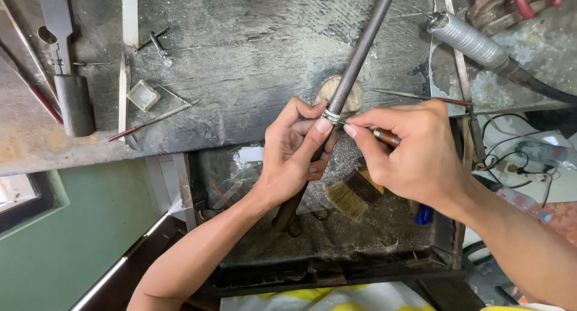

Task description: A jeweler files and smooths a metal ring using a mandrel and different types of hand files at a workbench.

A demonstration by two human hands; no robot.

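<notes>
Drawer tray (336,269) edge lies nearest me, a brush (351,197) loose in its filings. Above it my left hand (294,151) grips a tapered steel mandrel (354,61) carrying a ring (331,115); my right hand (409,148) pinches a wooden-handled tool (385,137) against the ring. Beyond, the scarred bench (240,64) holds scattered gravers, with bare room centre.

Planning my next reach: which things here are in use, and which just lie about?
In use: left hand, tapered rod, ring, right hand, wooden-handled tool.
Lying about: brush, small square dish, ribbed handpiece.
</notes>
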